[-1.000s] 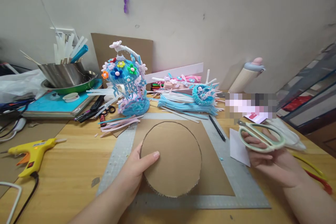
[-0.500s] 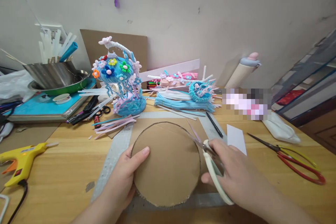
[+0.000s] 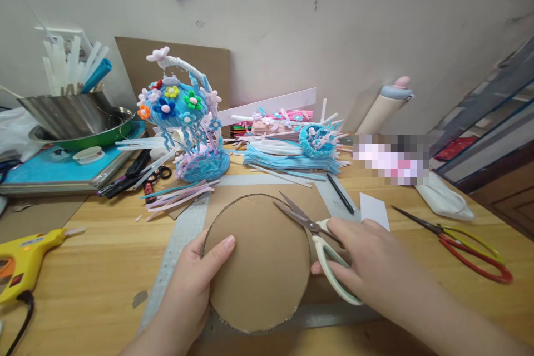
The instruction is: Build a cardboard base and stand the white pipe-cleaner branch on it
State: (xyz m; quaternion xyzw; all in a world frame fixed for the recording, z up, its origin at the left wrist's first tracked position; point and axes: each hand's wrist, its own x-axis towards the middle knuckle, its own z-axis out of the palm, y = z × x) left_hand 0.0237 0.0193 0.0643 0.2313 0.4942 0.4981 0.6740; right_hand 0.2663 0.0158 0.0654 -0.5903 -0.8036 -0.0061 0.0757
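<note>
A round cardboard disc (image 3: 258,267) with a rough cut edge is gripped at its left side by my left hand (image 3: 200,278), thumb on top and fingers mostly hidden beneath. My right hand (image 3: 362,256) holds scissors (image 3: 311,225) with pale green handles. Their blades are slightly parted and point up and left, over the disc's upper right edge. Under the disc lies a larger cardboard sheet (image 3: 321,197), on a grey cutting mat (image 3: 175,245).
Red-and-yellow-handled scissors (image 3: 454,239) lie right, beside a white card (image 3: 373,210) and black pen (image 3: 340,194). Left is a yellow glue gun (image 3: 31,258). Behind stand a flowered pipe-cleaner lamp shape (image 3: 179,105), blue pipe cleaners (image 3: 287,158) and a metal bowl (image 3: 69,114).
The scissors have shifted left and their blades have opened over the disc's edge. My left hand still grips the disc, which has moved slightly left. The view has shifted a little.
</note>
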